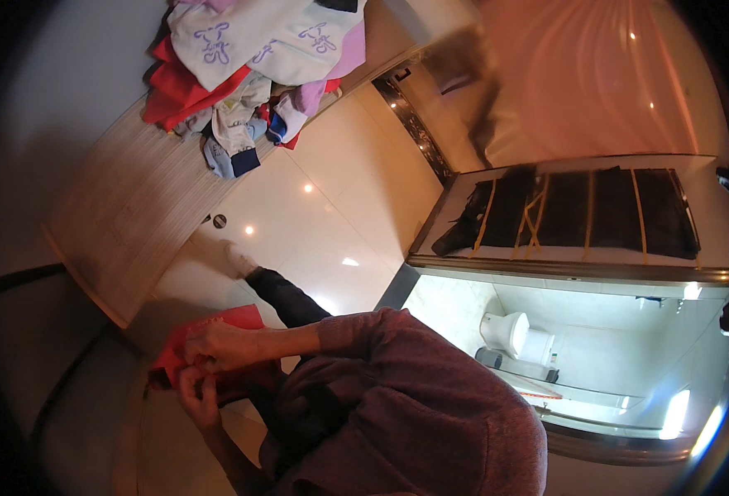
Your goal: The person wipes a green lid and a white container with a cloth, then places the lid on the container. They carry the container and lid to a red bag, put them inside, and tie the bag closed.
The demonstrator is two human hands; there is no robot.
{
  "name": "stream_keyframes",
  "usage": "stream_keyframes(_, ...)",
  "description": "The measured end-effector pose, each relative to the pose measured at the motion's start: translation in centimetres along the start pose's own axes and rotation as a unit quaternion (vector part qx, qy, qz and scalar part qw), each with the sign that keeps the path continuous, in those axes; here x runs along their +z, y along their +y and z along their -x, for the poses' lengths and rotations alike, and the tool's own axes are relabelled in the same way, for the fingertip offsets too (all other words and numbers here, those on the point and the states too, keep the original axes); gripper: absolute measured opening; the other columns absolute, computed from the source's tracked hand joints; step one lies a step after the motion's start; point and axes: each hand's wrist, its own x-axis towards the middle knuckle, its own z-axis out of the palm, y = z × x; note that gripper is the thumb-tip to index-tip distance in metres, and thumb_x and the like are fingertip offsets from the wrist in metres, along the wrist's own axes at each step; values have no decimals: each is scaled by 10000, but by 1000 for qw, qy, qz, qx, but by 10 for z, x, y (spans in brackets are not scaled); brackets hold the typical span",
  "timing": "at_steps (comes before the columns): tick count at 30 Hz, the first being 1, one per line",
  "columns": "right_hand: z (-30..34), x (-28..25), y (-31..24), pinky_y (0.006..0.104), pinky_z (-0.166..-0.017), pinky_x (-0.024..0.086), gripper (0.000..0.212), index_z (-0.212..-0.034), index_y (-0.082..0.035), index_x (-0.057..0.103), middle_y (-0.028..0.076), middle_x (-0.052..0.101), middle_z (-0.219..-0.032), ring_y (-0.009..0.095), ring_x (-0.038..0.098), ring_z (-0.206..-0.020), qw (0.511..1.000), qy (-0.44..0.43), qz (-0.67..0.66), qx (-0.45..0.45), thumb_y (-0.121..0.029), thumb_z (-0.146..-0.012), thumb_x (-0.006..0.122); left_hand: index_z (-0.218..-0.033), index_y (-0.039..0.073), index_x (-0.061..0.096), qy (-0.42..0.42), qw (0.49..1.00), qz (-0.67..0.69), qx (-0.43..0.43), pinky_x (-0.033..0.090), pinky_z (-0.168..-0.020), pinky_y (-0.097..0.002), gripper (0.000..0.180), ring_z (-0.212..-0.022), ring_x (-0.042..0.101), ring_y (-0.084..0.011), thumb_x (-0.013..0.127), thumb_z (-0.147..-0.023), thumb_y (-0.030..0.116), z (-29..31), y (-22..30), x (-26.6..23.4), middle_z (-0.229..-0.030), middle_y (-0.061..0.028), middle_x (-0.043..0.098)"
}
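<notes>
A red cloth piece (240, 317) with pale print along its far edge is held in front of me, over my lap. My right hand (222, 344) presses closed fingers onto it from above. Just below, my left hand (199, 398) pinches its near edge, fingers bent. The two hands are close together, and the fold between them is partly hidden. Ahead, a heap of clothes (257, 50) lies on a long pale wooden surface (133, 215); it has white cloth with purple prints on top, and red, grey and blue pieces under it.
A leg in dark trousers with a light sock (240, 260) stretches over the shiny tiled floor (339, 207). To the right, a doorway opens on a lit bathroom with a white toilet (509, 333). Beyond are a dark panel with yellow strips (579, 211) and a pink curtain (579, 74).
</notes>
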Motion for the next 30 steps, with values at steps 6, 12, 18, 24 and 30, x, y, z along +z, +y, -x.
stream_keyframes(6,12,3,18,409,-590,446,149,-722,-34,578,128,575,-724,320,570,-705,999,-52,8,6,-177,-684,603,-863,24,499,37,985,114,-122,369,-570,-200,74,-651,436,-60,537,-815,66,13,-23,19,-739,18,487)
stream_keyframes(12,26,-37,54,398,-597,456,161,-729,-33,624,142,609,-776,292,593,-710,980,-183,49,58,-182,-744,565,-867,7,496,80,974,77,-198,391,-581,-224,108,-666,446,-77,530,-815,94,0,-57,78,-723,1,493)
stream_keyframes(18,43,-76,98,389,-665,478,202,-880,-2,568,139,580,-859,300,594,-750,945,-261,108,163,-116,-713,579,-886,-5,496,53,981,25,-187,413,-610,-248,131,-683,462,-96,504,-844,118,-31,-87,134,-762,-19,505)
stream_keyframes(24,78,-80,161,392,-720,448,226,-910,-54,559,85,568,-872,251,578,-813,959,-210,177,68,-169,-717,579,-1031,-22,519,133,956,134,-222,436,-631,-285,265,-774,508,-138,450,-911,205,-52,-135,182,-894,-72,546)
stream_keyframes(30,94,-66,218,385,-708,465,219,-939,-120,608,73,585,-948,245,572,-896,957,-196,212,-15,-170,-729,571,-1082,-31,511,27,955,-19,-295,432,-720,-280,281,-825,521,-142,447,-901,174,-60,-185,179,-937,-98,565)
